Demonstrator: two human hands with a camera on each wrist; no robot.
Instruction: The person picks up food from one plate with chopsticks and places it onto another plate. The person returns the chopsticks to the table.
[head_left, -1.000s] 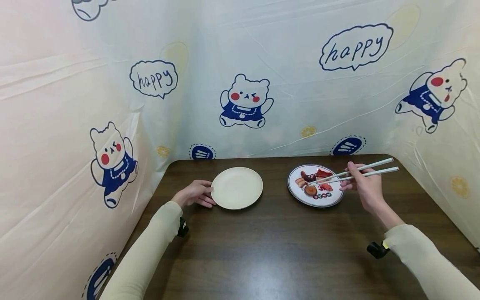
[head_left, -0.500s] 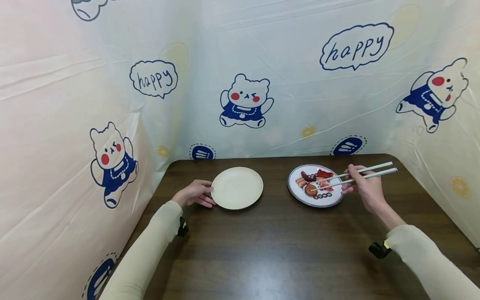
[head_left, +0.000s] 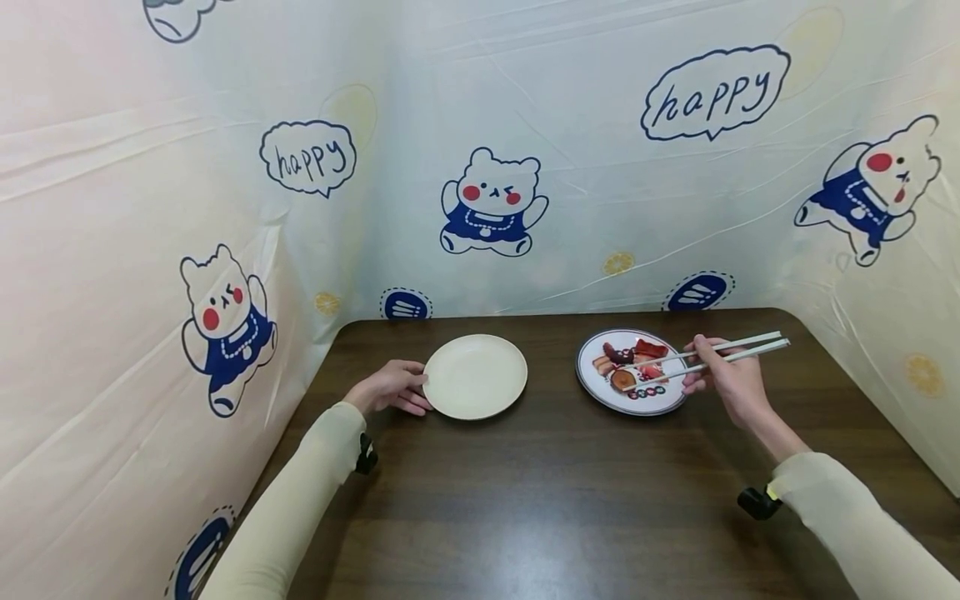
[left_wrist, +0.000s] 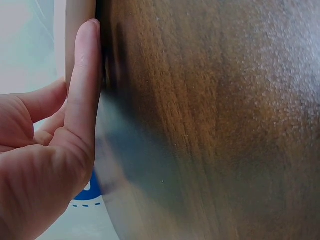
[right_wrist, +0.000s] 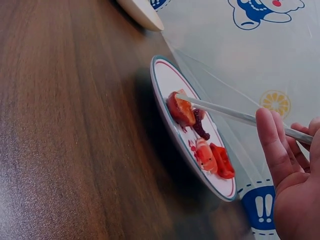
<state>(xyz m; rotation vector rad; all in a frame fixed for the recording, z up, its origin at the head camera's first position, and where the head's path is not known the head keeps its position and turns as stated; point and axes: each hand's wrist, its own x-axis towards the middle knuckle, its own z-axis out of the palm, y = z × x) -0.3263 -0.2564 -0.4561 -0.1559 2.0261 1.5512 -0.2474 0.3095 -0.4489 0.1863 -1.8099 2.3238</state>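
My left hand (head_left: 388,387) pinches the left rim of a round cream plate (head_left: 476,377), thumb at the edge and fingers reaching beneath it. In the left wrist view a finger (left_wrist: 84,75) lies along the plate's side. On the right, my right hand (head_left: 731,383) holds a pair of pale chopsticks (head_left: 742,349) over a white plate with a dark-lined rim (head_left: 600,392). Their tips are at a round brown, mushroom-like piece (right_wrist: 181,110); whether they grip it I cannot tell. Beside it lie a shrimp-like piece (right_wrist: 205,155), a red piece (right_wrist: 221,161) and a dark piece (right_wrist: 201,125).
Both plates stand near the back edge of a dark wooden table (head_left: 510,500), a gap between them. A printed cloth with bears (head_left: 491,204) hangs behind and at both sides. A small black device (head_left: 759,502) sits at the right wrist, another (head_left: 366,454) at the left.
The chopstick tips have moved a little downward on the plate, from beside the meat pieces to the round brown piece. My left hand and the cream plate stay in place.
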